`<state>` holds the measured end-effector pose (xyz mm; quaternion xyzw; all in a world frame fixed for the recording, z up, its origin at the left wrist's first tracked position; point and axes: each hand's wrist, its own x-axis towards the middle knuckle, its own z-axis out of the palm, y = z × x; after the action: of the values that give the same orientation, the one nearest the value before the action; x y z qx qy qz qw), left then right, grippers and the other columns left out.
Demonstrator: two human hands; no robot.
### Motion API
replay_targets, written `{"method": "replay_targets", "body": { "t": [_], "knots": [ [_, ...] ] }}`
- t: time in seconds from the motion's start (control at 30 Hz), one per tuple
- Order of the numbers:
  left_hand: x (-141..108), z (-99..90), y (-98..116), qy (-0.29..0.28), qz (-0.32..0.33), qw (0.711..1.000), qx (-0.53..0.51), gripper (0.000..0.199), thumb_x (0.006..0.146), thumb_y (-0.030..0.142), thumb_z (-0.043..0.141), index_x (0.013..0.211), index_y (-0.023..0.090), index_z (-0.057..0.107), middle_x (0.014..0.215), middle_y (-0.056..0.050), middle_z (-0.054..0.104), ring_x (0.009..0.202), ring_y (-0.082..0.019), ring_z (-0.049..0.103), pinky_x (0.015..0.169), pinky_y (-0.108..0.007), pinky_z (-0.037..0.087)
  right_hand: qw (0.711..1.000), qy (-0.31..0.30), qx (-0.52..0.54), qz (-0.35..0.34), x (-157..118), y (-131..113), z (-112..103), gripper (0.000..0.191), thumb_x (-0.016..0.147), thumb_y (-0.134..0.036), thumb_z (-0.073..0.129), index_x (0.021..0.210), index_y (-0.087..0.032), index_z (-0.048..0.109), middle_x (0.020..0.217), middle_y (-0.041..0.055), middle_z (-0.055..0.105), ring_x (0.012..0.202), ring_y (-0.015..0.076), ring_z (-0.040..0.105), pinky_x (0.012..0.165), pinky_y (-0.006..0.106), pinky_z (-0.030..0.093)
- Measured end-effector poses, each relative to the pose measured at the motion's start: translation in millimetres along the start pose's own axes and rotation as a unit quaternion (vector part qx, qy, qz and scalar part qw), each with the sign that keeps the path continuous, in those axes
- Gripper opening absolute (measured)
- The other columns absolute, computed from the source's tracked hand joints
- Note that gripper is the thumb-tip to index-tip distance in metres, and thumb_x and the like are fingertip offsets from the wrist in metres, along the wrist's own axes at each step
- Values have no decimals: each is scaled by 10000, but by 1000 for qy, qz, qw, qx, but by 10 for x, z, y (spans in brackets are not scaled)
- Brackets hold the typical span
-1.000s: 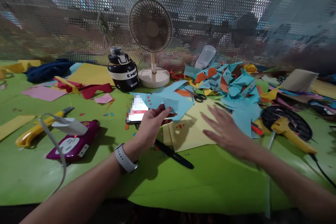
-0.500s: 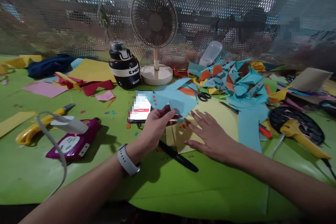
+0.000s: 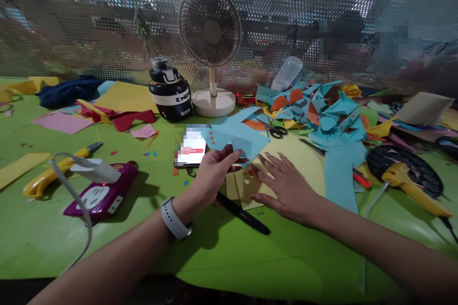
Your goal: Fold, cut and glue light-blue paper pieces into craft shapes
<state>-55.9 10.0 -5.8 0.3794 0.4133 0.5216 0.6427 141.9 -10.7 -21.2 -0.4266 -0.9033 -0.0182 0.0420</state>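
Observation:
My left hand (image 3: 219, 166), with a white watch on its wrist, is pinched closed over the front edge of a light-blue sheet of paper (image 3: 250, 139). What sits between its fingertips is too small or hidden to make out. Orange dots line the left side of that blue paper. Fingers spread and palm down, my right hand (image 3: 286, 186) lies over a pale yellow sheet (image 3: 304, 157). A black-handled knife or cutter (image 3: 246, 214) rests on the green table in front of the yellow sheet. Left of the blue paper lies a lit phone (image 3: 193, 147).
A fan (image 3: 211, 31) and a black bottle (image 3: 171, 93) stand behind. At right are a heap of cut blue and orange paper (image 3: 322, 109), scissors (image 3: 278, 131) and a yellow glue gun (image 3: 411, 186). A purple power strip (image 3: 107, 193) and yellow cutter (image 3: 57, 171) lie left.
My right hand has shifted very slightly to the left over the yellow sheet. My left hand keeps its pinch in nearly the same place.

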Motion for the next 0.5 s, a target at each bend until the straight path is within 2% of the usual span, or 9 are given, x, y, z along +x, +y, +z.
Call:
{"method": "replay_targets", "body": {
  "t": [0.17, 0.23, 0.3, 0.4, 0.5],
  "knots": [
    [8, -16, -12, -4, 2, 1000, 4, 166, 710, 266, 746, 801, 155, 662, 827, -9, 696, 767, -140, 667, 664, -233, 490, 999, 2, 50, 19, 10, 15, -34, 689, 881, -642, 356, 1363, -166, 486, 1471, 177, 364, 1395, 326, 240, 1144, 545, 109],
    [16, -24, -24, 0, 1, 1000, 0, 178, 701, 275, 755, 794, 156, 660, 819, -9, 697, 755, -140, 669, 648, -230, 490, 993, 9, 108, 46, 6, 34, -90, 675, 889, -627, 357, 1377, -173, 468, 1483, 151, 354, 1400, 304, 234, 1147, 538, 119],
    [21, -28, -39, 4, -1, 1000, -7, 191, 691, 282, 765, 789, 158, 659, 822, -10, 701, 750, -142, 674, 644, -230, 495, 975, 16, 202, 88, -2, 67, -154, 644, 903, -615, 332, 1380, -202, 462, 1493, 109, 349, 1401, 272, 240, 1143, 525, 166],
    [19, -23, -59, 4, -12, 1000, -22, 192, 679, 279, 778, 762, 159, 653, 817, -6, 702, 753, -144, 682, 654, -232, 507, 915, 31, 372, 153, -8, 131, -224, 563, 918, -598, 317, 1327, -267, 518, 1474, 44, 394, 1381, 231, 289, 1135, 500, 215],
    [0, -6, -71, 3, -40, 999, -33, 175, 679, 260, 776, 741, 160, 648, 801, -4, 705, 745, -145, 688, 662, -236, 517, 828, 56, 529, 174, 6, 171, -250, 479, 939, -551, 314, 1251, -305, 581, 1434, 4, 456, 1361, 206, 333, 1150, 480, 176]
  ]
}}
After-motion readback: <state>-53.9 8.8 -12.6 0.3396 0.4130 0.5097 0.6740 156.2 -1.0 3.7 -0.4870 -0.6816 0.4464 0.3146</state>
